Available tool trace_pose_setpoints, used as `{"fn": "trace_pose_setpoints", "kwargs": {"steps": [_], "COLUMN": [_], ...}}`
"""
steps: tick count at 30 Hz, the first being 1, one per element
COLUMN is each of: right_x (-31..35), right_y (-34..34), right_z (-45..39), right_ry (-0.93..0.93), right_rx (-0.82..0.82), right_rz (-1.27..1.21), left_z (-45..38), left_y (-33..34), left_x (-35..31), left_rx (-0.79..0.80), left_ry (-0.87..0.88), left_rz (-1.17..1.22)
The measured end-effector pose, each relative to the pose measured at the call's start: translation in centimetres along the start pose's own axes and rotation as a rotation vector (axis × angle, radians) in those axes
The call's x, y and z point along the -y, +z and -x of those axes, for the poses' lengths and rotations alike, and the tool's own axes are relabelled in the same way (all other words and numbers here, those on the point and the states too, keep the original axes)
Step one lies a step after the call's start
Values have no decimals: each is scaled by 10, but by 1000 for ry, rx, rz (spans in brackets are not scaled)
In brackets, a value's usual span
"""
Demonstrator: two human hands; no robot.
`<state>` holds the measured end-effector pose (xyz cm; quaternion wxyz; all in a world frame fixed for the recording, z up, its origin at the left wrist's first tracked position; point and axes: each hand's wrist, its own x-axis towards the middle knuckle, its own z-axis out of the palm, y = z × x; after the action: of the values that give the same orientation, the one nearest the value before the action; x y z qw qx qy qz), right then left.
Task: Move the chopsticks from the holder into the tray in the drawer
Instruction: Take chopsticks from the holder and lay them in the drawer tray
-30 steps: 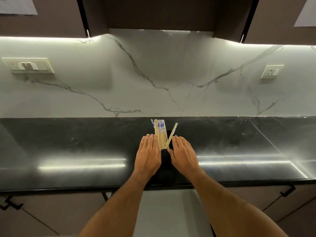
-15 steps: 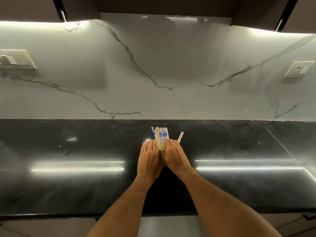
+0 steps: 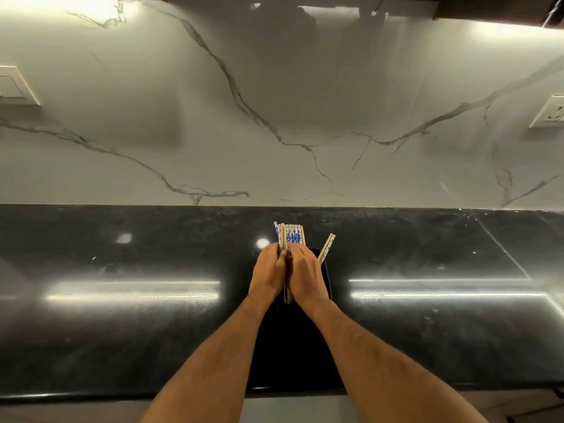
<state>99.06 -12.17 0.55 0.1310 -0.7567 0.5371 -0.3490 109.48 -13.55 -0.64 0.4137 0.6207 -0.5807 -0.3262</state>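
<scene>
Chopsticks (image 3: 290,236) bunched between left hand (image 3: 268,274) and right hand (image 3: 305,274), each grip clasping them; holder (image 3: 326,271) beneath.

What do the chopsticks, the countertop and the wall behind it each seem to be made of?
Chopsticks: probably bamboo or wood, with pale tan shafts and printed blue-and-white tops.
Countertop: likely polished black stone, speckled and mirror-glossy.
Wall: marble or a marble-look slab, with grey veins and a soft sheen.

1. A home kitchen is shown.
2. A polished black stone countertop (image 3: 122,331) is backed by a veined white marble backsplash (image 3: 274,102).
3. Under-cabinet lighting, a switch plate (image 3: 15,85) and a wall socket (image 3: 549,112) are seen.
</scene>
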Motion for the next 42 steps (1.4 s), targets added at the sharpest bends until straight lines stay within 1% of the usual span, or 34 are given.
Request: {"fn": "trace_pose_setpoints", "kwargs": {"steps": [2, 6, 11, 17, 20, 23, 27, 29, 34, 37, 40, 42], "right_x": [1, 5, 7, 8, 9, 9, 8, 7, 9, 11, 17, 21], "right_y": [1, 1, 1, -1, -3, -6, -9, -10, -15, -20, -27, -36], "right_z": [1, -2, -10, -11, -10, -10, -8, -8, -8, -9, -13, -18], "right_ry": [25, 114, 217, 278, 310, 358, 385, 407, 446, 450, 438, 453], "right_rx": [16, -33, 30, 57, 53, 93, 135, 150, 158, 139, 86, 57], "right_rz": [-14, -40, -52, -75, -101, -152, -163, -175, -235, -275, -312, -347], "left_z": [-1, 2, 5, 16, 21, 24, 26, 28, 31, 31, 30, 29], "left_y": [3, 4, 6, 3, 1, 1, 0, 0, 2, 2, 2, 1], "left_x": [0, 3, 4, 3, 1, -1, -2, -4, -7, -11, -15, -22], "left_rx": [-27, -66, -113, -229, -273, -302, -281, -266, -288, -298, -302, -272], "left_ry": [-23, -37, -26, 57, 99, 135, 168, 176, 188, 184, 154, 144], "left_rz": [79, 134, 112, 67, 6, -78, -145, -142, -117, -79, -1, 77]}}
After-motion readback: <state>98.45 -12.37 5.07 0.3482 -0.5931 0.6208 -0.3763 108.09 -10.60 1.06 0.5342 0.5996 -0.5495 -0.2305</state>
